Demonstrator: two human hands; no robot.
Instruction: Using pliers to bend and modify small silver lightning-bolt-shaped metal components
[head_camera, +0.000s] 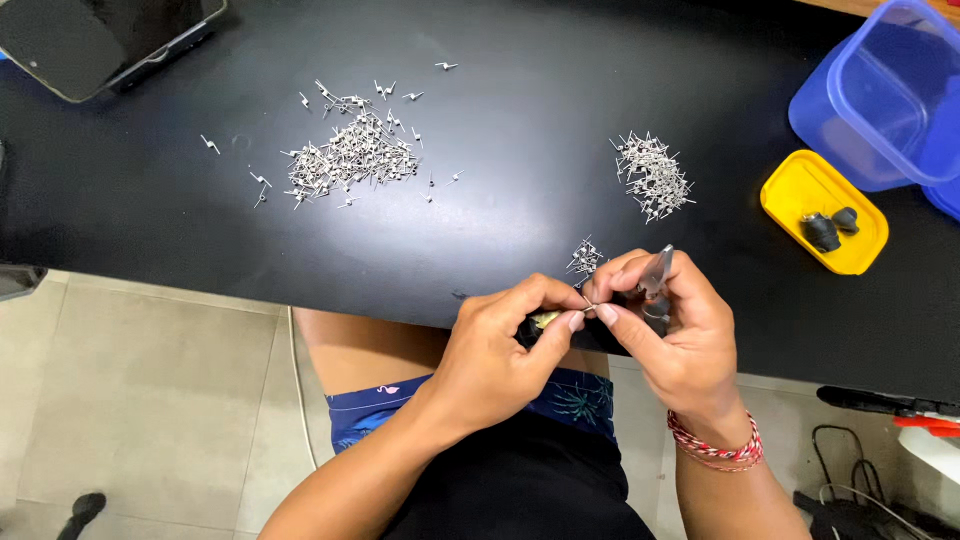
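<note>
Two hands pinch metal pin (588, 300) (yellow lid (800, 190) right).

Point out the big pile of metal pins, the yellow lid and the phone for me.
big pile of metal pins (352, 155), head view, middle of the heap.
yellow lid (795, 190), head view, bare left part.
phone (95, 35), head view, dark screen.

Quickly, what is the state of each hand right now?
Left hand: closed, pinching a small metal piece at its fingertips.
Right hand: closed, holding small pliers, fingertips on the same piece.
</note>
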